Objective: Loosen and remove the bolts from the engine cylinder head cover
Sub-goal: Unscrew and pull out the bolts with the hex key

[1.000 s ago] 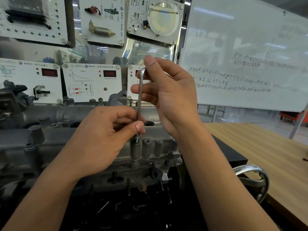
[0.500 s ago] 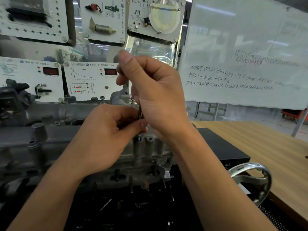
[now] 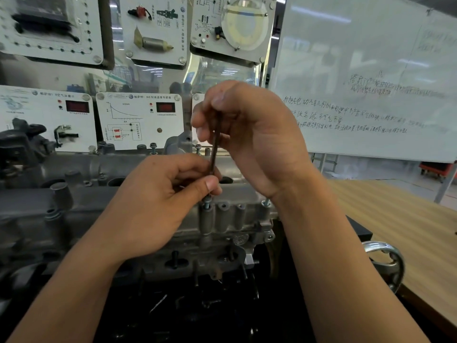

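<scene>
A grey cylinder head cover (image 3: 230, 216) lies across the middle of the head view. A thin metal key wrench (image 3: 214, 147) stands upright in a raised bolt (image 3: 207, 203) on the cover's near right edge. My left hand (image 3: 158, 201) pinches the wrench's lower shaft between thumb and fingers, just above the bolt. My right hand (image 3: 249, 134) grips the wrench's upper end, which is hidden in my fingers. Another bolt (image 3: 267, 203) sticks up at the cover's right corner, and two more (image 3: 153, 146) (image 3: 198, 147) stand along the far edge.
White training panels with red displays (image 3: 139, 117) hang behind the engine. A whiteboard (image 3: 371, 78) fills the right background. A wooden table (image 3: 400, 219) lies to the right, with a chrome handwheel (image 3: 385, 263) at the engine stand's right side.
My right hand has turned around the wrench's top, from fingers pointing left and up to curled over it. The left hand has kept its pinch above the bolt.
</scene>
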Tool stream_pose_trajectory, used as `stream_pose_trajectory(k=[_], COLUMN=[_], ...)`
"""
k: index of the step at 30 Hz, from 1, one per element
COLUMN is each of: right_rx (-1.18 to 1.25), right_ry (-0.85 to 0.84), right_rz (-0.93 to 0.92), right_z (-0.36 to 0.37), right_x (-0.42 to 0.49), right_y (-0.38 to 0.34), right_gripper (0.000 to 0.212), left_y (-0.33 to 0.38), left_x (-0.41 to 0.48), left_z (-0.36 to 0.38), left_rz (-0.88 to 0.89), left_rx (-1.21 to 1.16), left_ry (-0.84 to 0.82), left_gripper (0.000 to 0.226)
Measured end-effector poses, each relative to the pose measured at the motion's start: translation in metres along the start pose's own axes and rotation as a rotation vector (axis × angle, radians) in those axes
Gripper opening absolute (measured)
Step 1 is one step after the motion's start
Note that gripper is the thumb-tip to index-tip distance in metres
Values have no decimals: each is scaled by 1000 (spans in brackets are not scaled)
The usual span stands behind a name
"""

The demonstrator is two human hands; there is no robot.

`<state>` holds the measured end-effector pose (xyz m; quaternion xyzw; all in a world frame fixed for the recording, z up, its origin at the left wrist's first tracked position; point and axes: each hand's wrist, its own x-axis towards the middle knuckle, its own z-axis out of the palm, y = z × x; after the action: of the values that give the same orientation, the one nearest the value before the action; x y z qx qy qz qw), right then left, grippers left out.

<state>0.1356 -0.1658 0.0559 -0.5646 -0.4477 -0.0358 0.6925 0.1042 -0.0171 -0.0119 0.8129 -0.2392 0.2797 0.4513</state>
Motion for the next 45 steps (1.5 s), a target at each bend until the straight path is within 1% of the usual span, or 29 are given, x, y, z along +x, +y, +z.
stream_pose_trajectory(k=[2, 5, 10, 14, 16, 18, 20, 23, 27, 32, 38, 41, 45], right_rx=[-33, -69, 93, 207, 238, 217, 163, 69, 38, -30, -94, -76, 29], right_ry=[24, 74, 105, 165, 195, 224, 217, 151, 94, 95, 117, 132, 144], right_rz=[-13, 4, 83, 182, 186, 150, 103, 73, 43, 21, -9, -7, 82], right_z=[-7, -15, -11, 8, 15, 18, 18, 17, 13, 14, 10, 5, -6], right_x=[1, 2, 3, 4, 4, 5, 5, 3, 0, -2, -1, 0, 4], right_y=[-1, -2, 4, 13, 14, 13, 12, 8, 2, -2, -3, 1, 7], right_gripper=[16, 17, 16, 9, 8, 8, 14, 23, 19, 13, 33, 27, 18], left_y=[0, 0, -2, -3, -2, -2, -1, -1, -1, -1, -1, -2, -2], left_x=[0, -1, 1, 1, 1, 1, 0, 0, 0, 0, -1, 0, 0], left_z=[0, -1, -2, -2, -3, -3, -2, -2, 0, 0, 1, 0, -1], left_rz=[-1, -5, -1, 6, 3, 0, -6, -13, -11, -20, -24, -17, -1], left_rx=[-1, -5, 15, 24, 13, 6, -4, -11, -16, -38, -69, -52, -6], left_ry=[12, 26, 33, 35, 33, 34, 40, 43, 45, 39, 41, 50, 64], left_gripper=[16, 18, 16, 10, 11, 13, 16, 14, 14, 15, 19, 19, 19])
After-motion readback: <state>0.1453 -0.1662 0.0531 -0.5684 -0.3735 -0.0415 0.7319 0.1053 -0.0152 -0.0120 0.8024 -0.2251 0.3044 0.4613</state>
